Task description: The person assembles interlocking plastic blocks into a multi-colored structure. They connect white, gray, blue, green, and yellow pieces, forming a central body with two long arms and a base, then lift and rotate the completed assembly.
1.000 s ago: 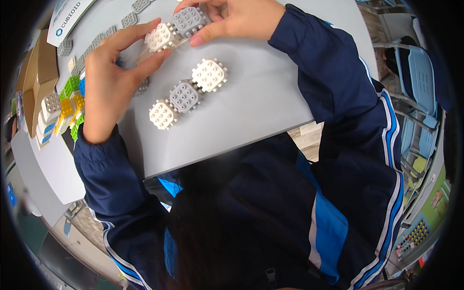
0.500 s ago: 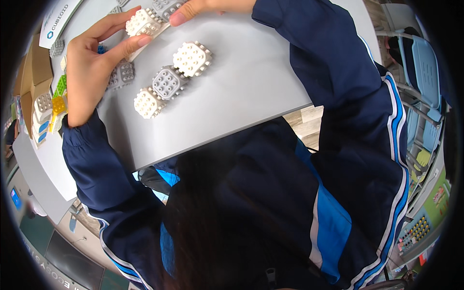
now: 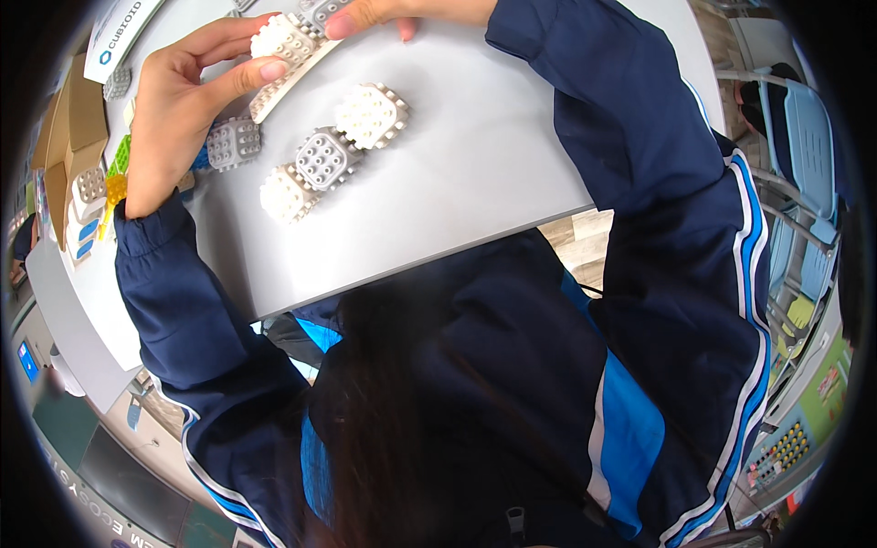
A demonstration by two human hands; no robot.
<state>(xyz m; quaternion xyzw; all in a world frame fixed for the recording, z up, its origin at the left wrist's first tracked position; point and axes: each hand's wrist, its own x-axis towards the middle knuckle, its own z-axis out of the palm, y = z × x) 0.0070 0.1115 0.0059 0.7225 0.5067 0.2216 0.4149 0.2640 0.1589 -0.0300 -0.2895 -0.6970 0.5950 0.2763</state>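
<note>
My left hand (image 3: 187,96) pinches a white studded cube block (image 3: 281,40) between thumb and fingers at the far side of the table. A grey studded cube block (image 3: 322,13), partly cut off by the upper edge, joins or touches it. My right hand (image 3: 379,13) presses thumb and fingers on that grey block. Below both blocks runs a long flat white strip (image 3: 285,89); how it is attached I cannot tell. Nearer to me lies a joined row: a white block (image 3: 372,116), a grey block (image 3: 324,158) and another white block (image 3: 290,194).
Beside my left wrist sits another grey block (image 3: 234,143) with a blue piece (image 3: 200,159). Farther left are green (image 3: 120,155) and yellow pieces (image 3: 115,189), a cardboard box (image 3: 84,119) and a white box (image 3: 123,35). The table's near edge (image 3: 420,258) runs before my body.
The whole view has shifted slightly. My hands have tilted the held blocks a little, and more of the white strip shows below my left thumb. The row on the table keeps its place.
</note>
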